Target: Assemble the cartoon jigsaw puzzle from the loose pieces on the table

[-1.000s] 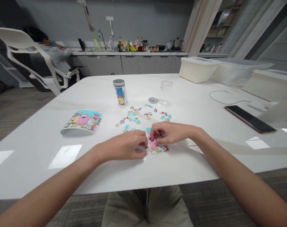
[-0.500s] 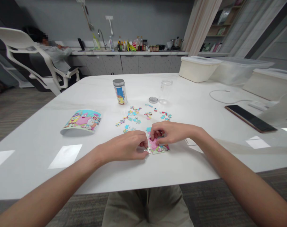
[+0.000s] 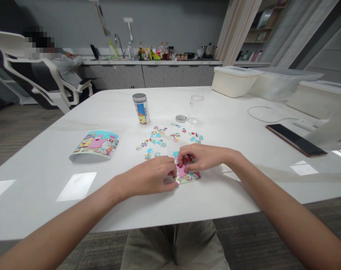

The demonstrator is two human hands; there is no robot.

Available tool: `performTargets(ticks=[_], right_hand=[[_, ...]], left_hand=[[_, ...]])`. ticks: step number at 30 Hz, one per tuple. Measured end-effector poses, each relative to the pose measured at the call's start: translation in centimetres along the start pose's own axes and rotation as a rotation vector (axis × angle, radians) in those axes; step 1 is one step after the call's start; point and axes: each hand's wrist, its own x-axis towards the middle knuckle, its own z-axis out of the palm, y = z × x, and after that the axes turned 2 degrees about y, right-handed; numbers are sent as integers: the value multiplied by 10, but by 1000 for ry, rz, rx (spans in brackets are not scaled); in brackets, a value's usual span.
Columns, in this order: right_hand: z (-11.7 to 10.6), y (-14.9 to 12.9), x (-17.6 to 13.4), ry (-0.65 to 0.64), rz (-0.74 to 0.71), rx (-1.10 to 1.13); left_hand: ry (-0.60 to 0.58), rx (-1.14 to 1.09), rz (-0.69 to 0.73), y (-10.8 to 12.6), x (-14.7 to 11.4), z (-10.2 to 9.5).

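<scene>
Our right hand (image 3: 201, 156) rests, grip parted, over the jigsaw puzzle (image 3: 182, 173) on the table (image 3: 215, 202); our left hand (image 3: 155, 174) is at its lower-left corner, whether gripping anything we cannot tell.

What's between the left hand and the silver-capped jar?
Head view: loose puzzle pieces, scattered in small clusters on the white table, lie between the left hand and the silver-capped jar.

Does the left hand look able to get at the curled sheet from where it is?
Probably yes: nothing seems to stand on the stretch of table between the left hand and the sheet. It would have to leave the puzzle first, though.
</scene>
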Motion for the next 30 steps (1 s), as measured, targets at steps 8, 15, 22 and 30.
performTargets(ticks=[8,15,22,30], right_hand=[[1,-2,0,3,-4,1],[1,-3,0,10,-1,-16],[1,-2,-1,23,-17,-8],[-4,-6,0,121,-57,14]], left_hand=[[-6,-30,195,-6,-3,-7],[-66,75,316,-7,-1,-10],[-44,85,312,-5,-2,-10],[19,382,239,-23,-4,-10]])
